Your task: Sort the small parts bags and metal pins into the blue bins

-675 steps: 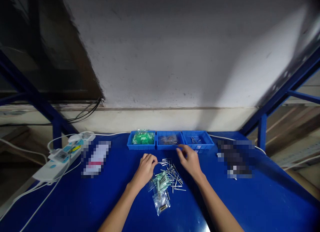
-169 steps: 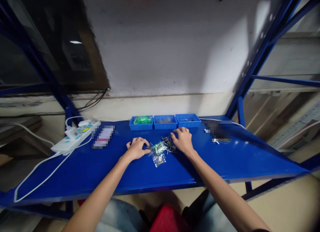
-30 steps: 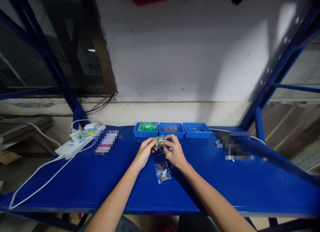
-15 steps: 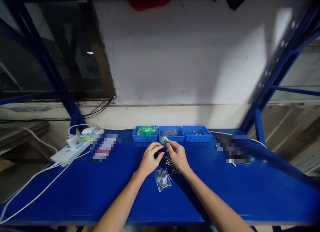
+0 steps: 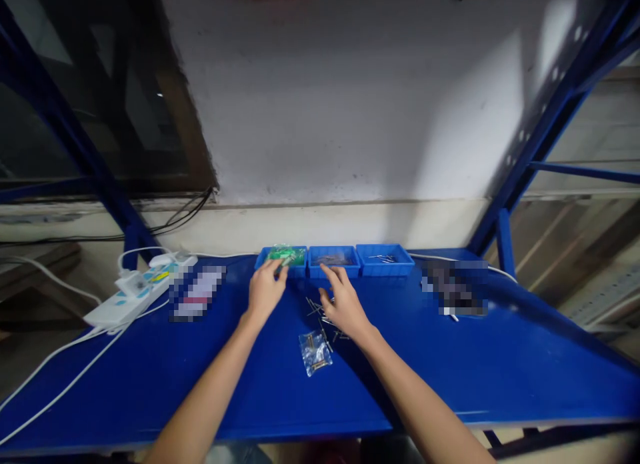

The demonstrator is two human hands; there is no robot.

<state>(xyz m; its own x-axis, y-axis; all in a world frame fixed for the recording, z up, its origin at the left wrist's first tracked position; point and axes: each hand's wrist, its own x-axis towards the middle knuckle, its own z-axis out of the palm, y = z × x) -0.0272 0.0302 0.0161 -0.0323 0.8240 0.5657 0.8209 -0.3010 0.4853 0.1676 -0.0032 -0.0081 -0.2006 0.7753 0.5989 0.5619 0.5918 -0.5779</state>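
Observation:
My left hand (image 5: 267, 292) reaches to the left blue bin (image 5: 295, 273), its fingers closed on a small clear plastic packet (image 5: 286, 256), blurred, above the green packets in that bin. Fingers apart and holding nothing, my right hand (image 5: 344, 303) hovers in front of the middle blue bin (image 5: 336, 271). Beneath and beside it lies a loose pile of thin metal pins or screws (image 5: 314, 308), partly covered by the hand. Closer to me, a clear bag (image 5: 315, 354) with a few brass-coloured pieces lies flat on the table.
The right blue bin (image 5: 387, 269) holds a few metal pieces. On the left of the blue table (image 5: 240, 397) lie a white power strip (image 5: 133, 297) with cables and a blurred-out flat object (image 5: 200, 292). A dark blurred-out object (image 5: 455, 287) lies right. Blue posts frame the table.
My hands have separated. The left moved left and forward to the left bin with the small packet; the right let go of it and opened. The whole view shifted slightly.

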